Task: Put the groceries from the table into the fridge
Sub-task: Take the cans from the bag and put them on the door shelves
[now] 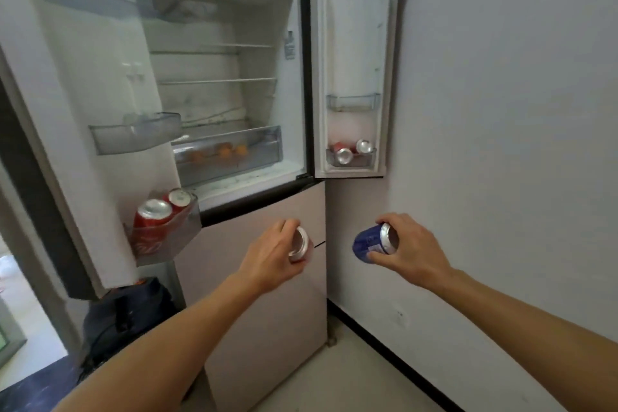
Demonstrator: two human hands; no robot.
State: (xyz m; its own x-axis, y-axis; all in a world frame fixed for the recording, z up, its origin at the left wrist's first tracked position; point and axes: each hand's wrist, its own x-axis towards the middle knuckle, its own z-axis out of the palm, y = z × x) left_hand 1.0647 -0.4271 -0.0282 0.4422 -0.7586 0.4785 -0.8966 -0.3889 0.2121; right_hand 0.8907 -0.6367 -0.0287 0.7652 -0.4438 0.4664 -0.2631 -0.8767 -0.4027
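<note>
I stand before the fridge (254,27) with both upper doors swung open. My left hand (272,254) is shut on a can (300,244) whose silver end faces me; its colour is hidden. My right hand (413,252) grips a blue can (368,242), held sideways in front of the white wall. Two red cans (157,217) stand in the left door's bottom bin (167,244). The right door's bottom bin (351,159) holds more cans (344,154). Orange fruit (225,151) lies in the clear crisper drawer (230,157).
The fridge's wire shelves (217,80) look bare. The closed lower drawers (267,278) are straight ahead below my hands. A dark backpack (127,318) sits on the floor under the left door. A white wall (501,110) closes off the right side.
</note>
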